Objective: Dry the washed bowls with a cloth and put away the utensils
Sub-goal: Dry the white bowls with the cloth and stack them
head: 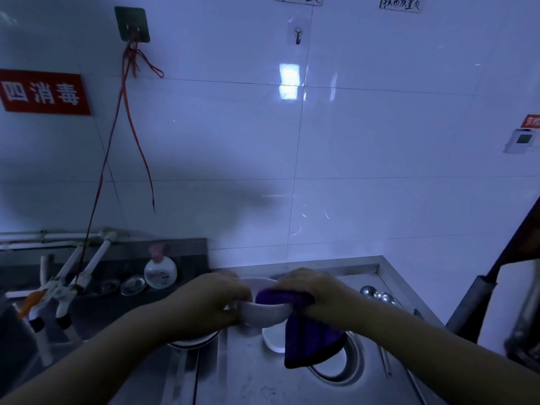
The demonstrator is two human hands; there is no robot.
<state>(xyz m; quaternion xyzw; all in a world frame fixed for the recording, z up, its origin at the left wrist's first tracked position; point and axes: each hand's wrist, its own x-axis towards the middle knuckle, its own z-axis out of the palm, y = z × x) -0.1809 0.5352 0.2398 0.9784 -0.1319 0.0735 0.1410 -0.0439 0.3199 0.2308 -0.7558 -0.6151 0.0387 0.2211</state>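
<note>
The left hand point(217, 299) holds the white bowl point(263, 312) by its left rim and wall, fingers curled round it, lifted above the steel desk point(248, 381) and roughly centred in the scene; this grip looks meant to steady the bowl and perhaps turn it while the other hand wipes. The right hand point(309, 290) presses a purple cloth point(309, 337) over the bowl's right rim, its fingers bent down on the fabric and gripping it; part of the cloth is tucked into the bowl's mouth and the rest hangs loose below, over the round opening point(336, 372) in the desk; so I judge the drying of this bowl is in hand and not finished.

Below the bowl, on the desk, lie two more dishes: a pale one point(273, 340) just right of centre, partly behind the cloth, and another point(194, 342) under the left wrist; whether these are dried I cannot tell. To the right, near the wall, two shiny ladle heads point(377, 295) rest together, probably the utensils waiting to be put away; long thin handles point(385, 361) lie nearer along the right edge, their number unclear.

On the far left stand one soap bottle point(160, 270) with a pink pump and two small round glass dishes point(121, 285) beside it; a red cord point(128, 83) hangs from one dark wall hook point(132, 24), and one clear hook point(298, 35) is bare.
</note>
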